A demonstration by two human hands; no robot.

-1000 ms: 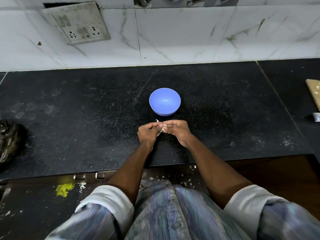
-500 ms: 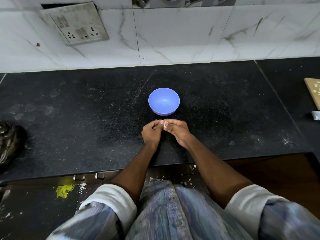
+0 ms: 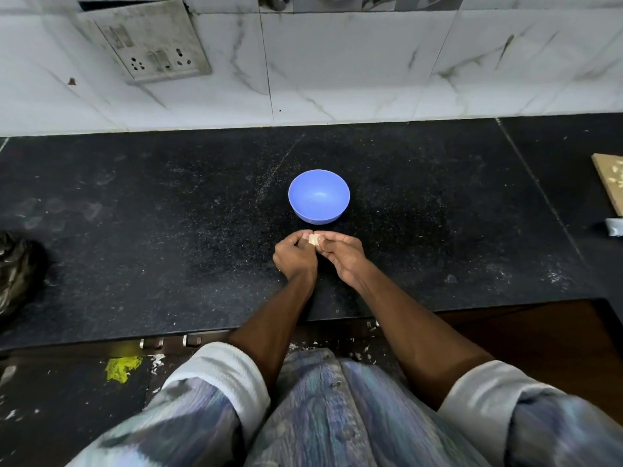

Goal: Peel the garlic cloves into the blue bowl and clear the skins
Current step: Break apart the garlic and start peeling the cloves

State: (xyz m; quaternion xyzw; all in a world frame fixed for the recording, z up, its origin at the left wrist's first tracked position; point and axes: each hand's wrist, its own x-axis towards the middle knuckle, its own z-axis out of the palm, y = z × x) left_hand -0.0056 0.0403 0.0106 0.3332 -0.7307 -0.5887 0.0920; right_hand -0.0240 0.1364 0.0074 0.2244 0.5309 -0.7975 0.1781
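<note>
A small blue bowl (image 3: 319, 196) stands on the black stone counter (image 3: 168, 230), and its inside looks bare. Just in front of it my left hand (image 3: 293, 256) and my right hand (image 3: 344, 256) meet fingertip to fingertip. Between them they pinch a pale garlic clove (image 3: 314, 239), of which only a small part shows. Curled fingers hide most of the clove and any loose skin on it.
A dark crumpled bag (image 3: 17, 274) lies at the counter's left edge. At the far right sit a wooden board (image 3: 612, 183) with pale bits on it and a grey object (image 3: 614, 227). A socket plate (image 3: 145, 42) hangs on the tiled wall behind.
Both hands stayed together in front of the bowl. The wispy skin that stuck out between the fingers a second ago no longer shows; a compact pale clove does.
</note>
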